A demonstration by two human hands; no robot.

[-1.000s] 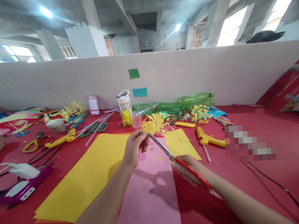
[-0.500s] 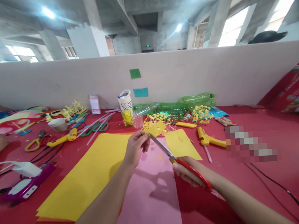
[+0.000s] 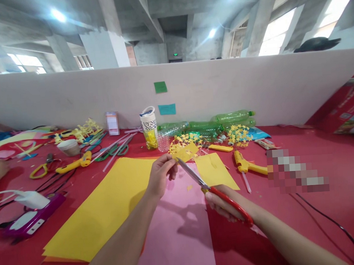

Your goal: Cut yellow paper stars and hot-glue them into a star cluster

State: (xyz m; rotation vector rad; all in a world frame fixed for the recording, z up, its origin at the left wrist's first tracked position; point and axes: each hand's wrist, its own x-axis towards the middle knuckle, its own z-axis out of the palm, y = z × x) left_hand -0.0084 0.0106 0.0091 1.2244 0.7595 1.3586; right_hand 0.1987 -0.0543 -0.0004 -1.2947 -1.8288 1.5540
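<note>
the left hand (image 3: 160,174) is pinching a small yellow paper scrap (image 3: 186,151) between closed fingertips. the right hand (image 3: 221,203) is gripping red-handled metal scissors (image 3: 212,191), fingers curled through the loops, blades meeting at the scrap's edge beside the left fingertips.

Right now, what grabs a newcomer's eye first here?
At centre, the left hand pinches a small yellow paper cutout while the right hand works red-handled scissors into its edge. Below them, a large yellow sheet and a pink sheet lie on the red table; green plastic bottles line the white partition behind.
</note>
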